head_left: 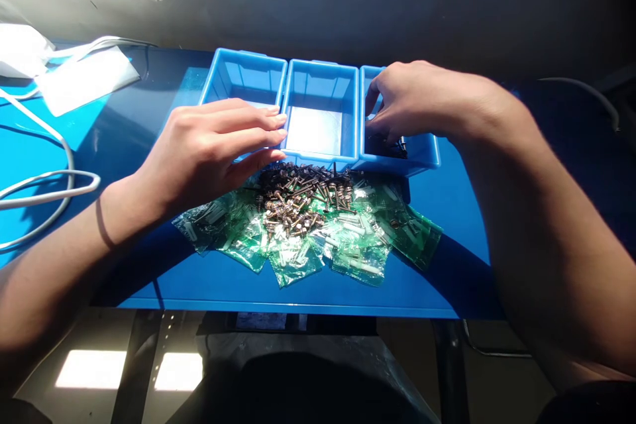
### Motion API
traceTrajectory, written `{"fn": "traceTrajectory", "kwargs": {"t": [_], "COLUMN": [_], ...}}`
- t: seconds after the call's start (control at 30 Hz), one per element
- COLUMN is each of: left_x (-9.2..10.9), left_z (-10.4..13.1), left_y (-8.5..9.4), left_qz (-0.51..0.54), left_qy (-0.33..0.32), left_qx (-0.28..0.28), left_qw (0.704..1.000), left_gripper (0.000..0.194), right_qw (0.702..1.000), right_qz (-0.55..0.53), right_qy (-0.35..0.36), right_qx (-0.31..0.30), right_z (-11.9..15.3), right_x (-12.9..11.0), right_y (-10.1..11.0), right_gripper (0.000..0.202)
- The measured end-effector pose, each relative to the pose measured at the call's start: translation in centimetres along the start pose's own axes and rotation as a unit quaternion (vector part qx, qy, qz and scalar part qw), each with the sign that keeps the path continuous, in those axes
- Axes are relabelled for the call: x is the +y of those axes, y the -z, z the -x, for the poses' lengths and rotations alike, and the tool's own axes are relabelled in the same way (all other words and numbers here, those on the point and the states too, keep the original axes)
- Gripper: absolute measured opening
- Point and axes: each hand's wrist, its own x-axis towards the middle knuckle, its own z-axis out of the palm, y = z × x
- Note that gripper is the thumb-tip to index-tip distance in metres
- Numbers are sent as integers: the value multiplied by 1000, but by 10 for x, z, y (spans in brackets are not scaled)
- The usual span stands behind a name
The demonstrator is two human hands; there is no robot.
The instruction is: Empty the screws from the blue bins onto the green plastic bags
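Note:
My right hand point(408, 98) reaches into the right blue bin point(422, 162), fingers curled down and drawn together. Shadow hides the fingertips and whatever they may hold. Dark screws point(392, 146) lie at the bottom of that bin, just under the hand. With fingers stretched out and nothing in them, my left hand point(213, 142) rests at the front of the left blue bin point(251, 56), fingertips by the wall of the middle bin point(322, 162). In front of the bins is a pile of mixed screws point(298, 202), some dark, some brassy with hex heads.
Green-tinted plastic bags point(355, 258) holding pale plastic pieces lie around and under the screws, near the blue table's point(278, 298) front edge. White cables point(69, 172) and a white paper point(88, 81) are at the left. A grey wall point(318, 0) stands behind.

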Motion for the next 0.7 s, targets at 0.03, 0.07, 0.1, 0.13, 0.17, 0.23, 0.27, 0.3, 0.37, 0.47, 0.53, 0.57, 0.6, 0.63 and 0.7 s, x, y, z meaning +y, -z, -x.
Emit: {"fn": "traceTrajectory", "kwargs": {"t": [0.03, 0.07, 0.1, 0.13, 0.17, 0.23, 0.27, 0.3, 0.37, 0.47, 0.53, 0.57, 0.6, 0.63, 0.7], "left_x": [0, 0, 0, 0, 0, 0, 0, 0, -1, -1, -1, -1, -1, -1, 0], "left_z": [0, -1, -1, -1, -1, 0, 0, 0, 1, 3, 4, 4, 3, 3, 1], "left_y": [0, 0, 0, 0, 1, 1, 1, 1, 0, 0, 0, 0, 0, 0, 0], "left_qz": [1, 1, 1, 1, 0, 0, 0, -1, -2, 8, 19, 22, 23, 20, 10], "left_qy": [-1, -1, 0, 0, 0, 0, 0, 1, 5, 12, 18, 21, 22, 22, 14], "left_qx": [0, 0, 0, 0, 0, 0, -2, -2, -4, -4, -5, -7, -8, -8, -4], "left_qw": [1000, 1000, 1000, 1000, 1000, 1000, 1000, 1000, 1000, 1000, 1000, 1000, 999, 1000, 1000], "left_gripper": [30, 30, 30, 31, 31, 30, 30, 30, 32, 33, 33, 32, 32, 30, 28], "right_qw": [1000, 1000, 1000, 1000, 1000, 1000, 999, 999, 999, 997, 994, 992, 989, 986, 980], "right_qz": [-1, -1, -2, -4, -5, -8, -12, -17, -32, -55, -72, -79, -88, -96, -103], "right_qy": [3, 6, 9, 12, 14, 12, 11, 10, 2, 2, 20, 35, 56, 79, 138], "right_qx": [0, 0, 1, 3, 8, 21, 28, 33, 44, 62, 82, 90, 101, 108, 104], "right_z": [0, 0, -1, -1, -2, -4, -5, -5, -3, 6, 16, 22, 28, 33, 44], "right_x": [0, 0, 1, 1, 2, 4, 5, 6, 9, 13, 15, 15, 14, 11, 4], "right_y": [0, -1, -1, -1, -2, -3, -3, -3, 0, 10, 19, 24, 27, 30, 30], "right_gripper": [11, 11, 10, 10, 10, 13, 15, 17, 21, 20, 20, 21, 22, 22, 19]}}
